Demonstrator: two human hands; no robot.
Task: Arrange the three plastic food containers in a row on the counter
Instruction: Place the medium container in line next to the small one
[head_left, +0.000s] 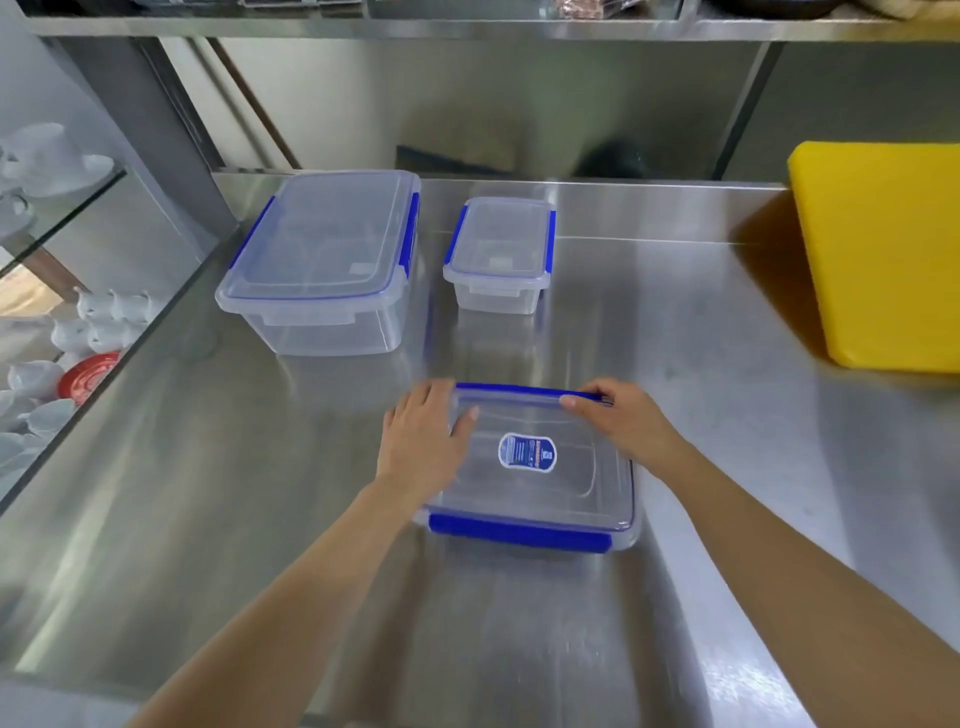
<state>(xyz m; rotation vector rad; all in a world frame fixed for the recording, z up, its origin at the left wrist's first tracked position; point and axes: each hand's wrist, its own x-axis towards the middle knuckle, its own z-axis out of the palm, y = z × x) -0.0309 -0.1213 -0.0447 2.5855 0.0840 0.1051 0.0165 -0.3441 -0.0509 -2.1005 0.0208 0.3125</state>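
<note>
While unaligned, both hands (423, 436) on container (535, 478).

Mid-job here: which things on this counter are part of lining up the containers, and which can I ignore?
Part of the job:
- large container, back left
- small container, beside it
- labelled container, nearest, held by left hand and right hand

Ignore:
- yellow board, right
- white crockery and red dish, behind glass at left
</note>
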